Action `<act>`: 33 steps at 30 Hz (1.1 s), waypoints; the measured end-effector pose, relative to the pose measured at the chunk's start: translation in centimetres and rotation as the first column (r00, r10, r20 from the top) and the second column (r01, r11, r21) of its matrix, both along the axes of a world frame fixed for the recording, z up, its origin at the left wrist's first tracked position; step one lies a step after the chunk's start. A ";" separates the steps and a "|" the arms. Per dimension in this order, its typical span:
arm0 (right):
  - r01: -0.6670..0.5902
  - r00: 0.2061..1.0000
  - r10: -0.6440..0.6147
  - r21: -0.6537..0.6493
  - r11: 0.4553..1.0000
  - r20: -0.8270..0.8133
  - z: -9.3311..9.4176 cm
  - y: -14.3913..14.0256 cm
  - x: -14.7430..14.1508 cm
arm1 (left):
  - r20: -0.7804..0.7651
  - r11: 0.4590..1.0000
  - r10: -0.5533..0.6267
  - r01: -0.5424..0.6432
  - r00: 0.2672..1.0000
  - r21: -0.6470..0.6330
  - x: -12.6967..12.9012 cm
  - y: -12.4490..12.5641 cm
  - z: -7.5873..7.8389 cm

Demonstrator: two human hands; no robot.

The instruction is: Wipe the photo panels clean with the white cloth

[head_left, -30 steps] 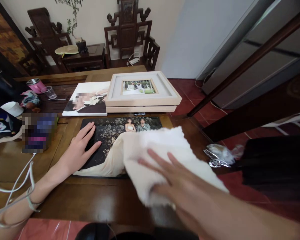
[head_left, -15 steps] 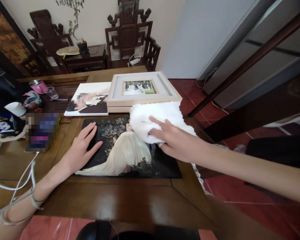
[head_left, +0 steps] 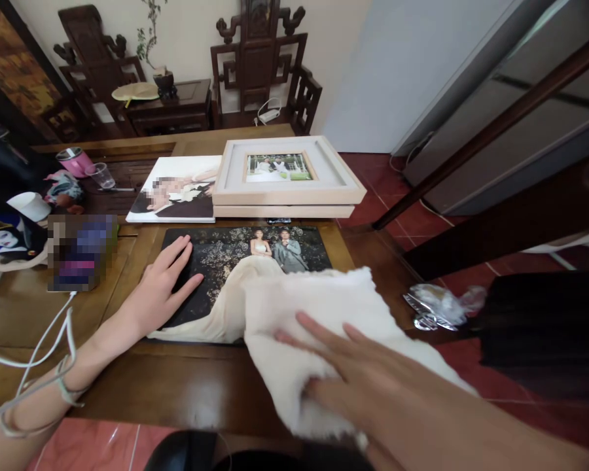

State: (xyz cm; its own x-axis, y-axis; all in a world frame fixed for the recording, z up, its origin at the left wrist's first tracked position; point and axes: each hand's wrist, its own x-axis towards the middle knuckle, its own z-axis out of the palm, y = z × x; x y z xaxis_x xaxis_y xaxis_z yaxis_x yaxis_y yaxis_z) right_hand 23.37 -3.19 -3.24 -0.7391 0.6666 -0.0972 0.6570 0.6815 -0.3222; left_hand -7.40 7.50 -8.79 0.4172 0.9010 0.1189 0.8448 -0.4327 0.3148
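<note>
A dark wedding photo panel (head_left: 203, 261) lies flat on the wooden table, showing a couple and a long cream gown. My left hand (head_left: 164, 288) rests on its left edge, fingers stretched out and holding nothing. Over the panel's lower right part and past its near edge spreads a white cloth (head_left: 319, 294) with frayed edges. My right hand (head_left: 343, 366), slightly blurred, presses on this cloth and grips it, with a fold bunched near the thumb. The cloth hides the panel's lower right corner.
Two stacked light wood picture frames (head_left: 285, 196) stand behind the panel, beside a white-edged photo print (head_left: 177, 196). To the left are a phone (head_left: 82, 255) on a white cable, a pink mug (head_left: 74, 162) and a clear cup (head_left: 101, 175). Crumpled clear plastic (head_left: 436, 304) lies at right.
My right hand has drawn the cloth toward me, from the panel's upper right to its near edge. The printed couple now shows. My left hand stays in place.
</note>
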 end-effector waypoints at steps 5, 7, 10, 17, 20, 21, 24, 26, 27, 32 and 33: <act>0.085 0.992 -0.082 -0.022 0.996 0.093 -0.2 7.7 -1.1 | -0.012 1.000 0.004 -0.004 1.000 0.002 0.0 -0.2 0.2; 0.095 0.989 -0.097 0.026 0.995 0.115 -0.4 9.8 -1.6 | -0.015 1.000 0.016 -0.016 1.000 -0.008 0.1 -0.3 0.3; 0.104 0.978 -0.112 0.052 0.993 0.175 -0.5 10.0 -2.6 | -0.021 0.999 0.038 -0.039 0.999 -0.035 0.2 -0.4 0.4; -0.129 0.989 0.136 -0.116 0.985 0.055 -1.1 1.4 -4.5 | -0.021 0.998 0.036 -0.037 0.999 -0.049 0.2 -0.3 0.3; -0.169 0.986 0.169 -0.107 0.980 -0.005 -1.1 0.9 -4.7 | -0.027 0.997 0.043 -0.044 0.999 -0.057 0.3 -0.3 0.3; -0.160 0.986 0.165 -0.115 0.980 0.032 -0.9 1.6 -4.8 | -0.028 0.997 0.040 -0.041 0.999 -0.060 0.3 -0.3 0.3; -0.073 0.973 0.096 -0.114 0.991 0.209 -0.4 5.3 -4.9 | -0.016 0.998 0.027 -0.028 0.999 -0.061 0.2 -0.3 0.3; 0.011 0.969 -0.001 -0.039 0.999 0.248 -0.3 8.1 -4.7 | -0.005 0.998 0.025 -0.025 1.000 -0.055 0.1 -0.4 0.4; 0.039 0.970 -0.040 0.008 0.999 0.241 -0.4 9.2 -4.6 | -0.002 0.998 0.025 -0.025 1.000 -0.053 0.1 -0.5 0.4; 0.084 0.968 -0.107 0.108 0.991 0.228 -1.0 10.7 -4.5 | -0.010 0.998 0.028 -0.028 1.000 -0.047 0.1 -0.6 0.6; 0.087 0.964 -0.107 0.091 0.992 0.242 -1.1 9.9 -4.7 | -0.009 0.999 0.029 -0.029 1.000 -0.043 0.1 -0.6 0.5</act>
State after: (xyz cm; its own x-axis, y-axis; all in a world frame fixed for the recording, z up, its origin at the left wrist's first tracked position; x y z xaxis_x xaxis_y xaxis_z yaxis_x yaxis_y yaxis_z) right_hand 18.71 6.73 -4.32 -0.6305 0.7467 -0.2119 0.7735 0.6274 -0.0905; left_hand -7.29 6.92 -8.25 0.3917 0.9169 0.0762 0.8593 -0.3942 0.3259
